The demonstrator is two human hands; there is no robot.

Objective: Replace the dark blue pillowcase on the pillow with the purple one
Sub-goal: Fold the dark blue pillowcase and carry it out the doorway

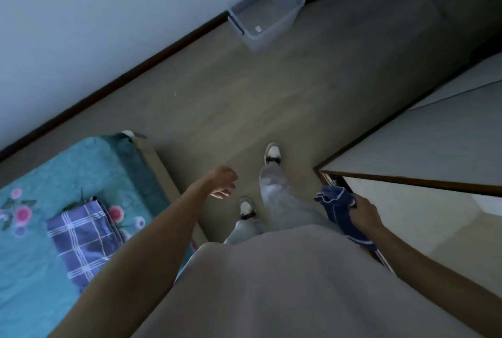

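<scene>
My right hand (365,211) grips the dark blue pillowcase (339,211), which hangs bunched beside my right leg. My left hand (224,181) hangs in front of me above the floor with loosely curled fingers and holds nothing. A pillow in a purple checked pillowcase (81,237) lies on the teal bed (68,169) at the lower left, partly hidden by my left forearm.
I stand on a light wooden floor (244,93) between the bed and a white cabinet (434,133) on the right. A clear plastic bin (267,12) sits by the wall ahead. A dark baseboard runs along the white wall at left.
</scene>
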